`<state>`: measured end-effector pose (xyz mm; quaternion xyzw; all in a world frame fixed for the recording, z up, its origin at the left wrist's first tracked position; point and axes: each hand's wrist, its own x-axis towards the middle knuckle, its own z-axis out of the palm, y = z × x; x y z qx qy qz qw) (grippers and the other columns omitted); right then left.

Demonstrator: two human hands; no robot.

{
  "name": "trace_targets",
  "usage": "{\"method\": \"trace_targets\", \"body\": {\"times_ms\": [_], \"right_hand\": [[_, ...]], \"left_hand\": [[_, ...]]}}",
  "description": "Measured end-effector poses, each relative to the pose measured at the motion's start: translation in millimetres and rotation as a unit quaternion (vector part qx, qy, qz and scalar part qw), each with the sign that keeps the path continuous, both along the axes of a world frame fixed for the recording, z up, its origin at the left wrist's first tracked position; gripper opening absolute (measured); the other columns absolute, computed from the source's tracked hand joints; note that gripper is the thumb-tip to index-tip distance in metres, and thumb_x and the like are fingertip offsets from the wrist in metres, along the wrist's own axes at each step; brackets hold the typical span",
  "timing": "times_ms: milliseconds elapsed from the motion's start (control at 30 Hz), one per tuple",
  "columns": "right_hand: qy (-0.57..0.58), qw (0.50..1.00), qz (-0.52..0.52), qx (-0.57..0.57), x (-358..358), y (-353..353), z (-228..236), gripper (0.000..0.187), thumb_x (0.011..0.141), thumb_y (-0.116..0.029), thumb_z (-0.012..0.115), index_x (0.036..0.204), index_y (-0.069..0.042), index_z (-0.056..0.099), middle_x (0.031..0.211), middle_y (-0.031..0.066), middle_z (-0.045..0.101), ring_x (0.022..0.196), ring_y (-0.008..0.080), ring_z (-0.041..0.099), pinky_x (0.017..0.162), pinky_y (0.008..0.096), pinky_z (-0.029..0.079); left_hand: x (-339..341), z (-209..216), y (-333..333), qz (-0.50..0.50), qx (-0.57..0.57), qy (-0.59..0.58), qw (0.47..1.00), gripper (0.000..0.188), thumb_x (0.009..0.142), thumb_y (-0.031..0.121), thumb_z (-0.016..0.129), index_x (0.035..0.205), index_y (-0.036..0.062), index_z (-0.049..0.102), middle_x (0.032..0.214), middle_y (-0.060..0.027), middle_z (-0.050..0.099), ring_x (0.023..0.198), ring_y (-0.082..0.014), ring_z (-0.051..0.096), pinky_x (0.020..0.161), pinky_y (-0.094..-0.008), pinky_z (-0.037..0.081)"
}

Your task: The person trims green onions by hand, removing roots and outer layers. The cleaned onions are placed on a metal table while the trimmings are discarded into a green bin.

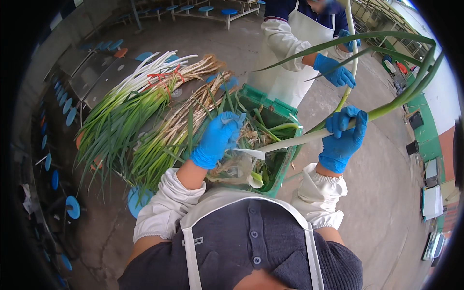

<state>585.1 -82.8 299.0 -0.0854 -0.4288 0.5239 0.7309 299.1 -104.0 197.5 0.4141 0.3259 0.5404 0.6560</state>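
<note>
My right hand [342, 145], in a blue glove, is wrapped round the stalk of a long green onion [295, 141]. Its white end slants down to the left over a green bin [280, 181], and its green leaves arch away at the upper right. A pale flap of skin hangs at the white end, beside my left hand [217, 140]. That hand, also gloved, has its fingers curled together above the bin; what they grip is hidden. Peelings [251, 130] and leaf scraps lie in the bin, with a clear plastic bag [232, 169] at its near side.
Bundles of green onions [125, 106], one tied with red string, and unpeeled ones [179, 116] with dry brown roots lie on a table left of the bin. Across from me, a co-worker's blue-gloved hands [336, 71] hold another green onion. Blue round stools [72, 207] stand at the left.
</note>
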Motion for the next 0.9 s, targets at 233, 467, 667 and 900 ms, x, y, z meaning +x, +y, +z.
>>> {"method": "trace_targets", "body": {"times_ms": [233,467,667,900], "right_hand": [[0.097,0.995,0.003,-0.001,77.4,-4.4,12.4,0.029,0.096,-0.030,0.050,0.075,-0.009,0.055,0.056,-0.0019,0.042,0.042,0.0078,0.033,0.043,0.0238,0.028],[0.153,0.985,-0.074,-0.006,151.9,-17.7,7.7,0.036,0.094,-0.032,0.054,0.065,-0.012,0.048,0.053,-0.0028,0.038,0.041,0.0081,0.031,0.042,0.0245,0.027],[0.151,0.985,-0.079,-0.006,143.4,-27.1,5.0,0.037,0.093,-0.032,0.055,0.062,-0.012,0.047,0.053,-0.0024,0.038,0.044,0.0086,0.031,0.043,0.0253,0.025],[0.219,0.968,-0.124,-0.008,137.0,-53.8,7.7,0.033,0.092,-0.032,0.056,0.066,-0.011,0.052,0.055,-0.0019,0.041,0.048,0.0094,0.035,0.046,0.0255,0.028]], "left_hand": [[-64.5,-65.5,-21.6,0.082,0.085,0.316,0.941,0.020,0.088,0.015,0.062,0.105,0.0052,0.063,0.100,-0.0110,0.068,0.078,-0.0183,0.065,0.067,-0.0303,0.051],[-81.7,-73.8,-8.7,0.134,0.162,0.599,0.773,0.043,0.079,0.027,0.071,0.114,0.0037,0.061,0.104,-0.0155,0.064,0.092,-0.0347,0.061,0.081,-0.0403,0.050],[5.6,-21.4,19.9,0.195,0.357,0.515,0.754,0.051,0.071,0.023,0.077,0.114,0.0050,0.059,0.117,-0.0164,0.058,0.110,-0.0328,0.054,0.093,-0.0400,0.044],[64.5,6.0,21.6,-0.060,0.134,0.540,0.829,0.063,0.068,0.043,0.079,0.114,0.0038,0.058,0.103,-0.0155,0.060,0.101,-0.0326,0.056,0.083,-0.0420,0.046]]}}
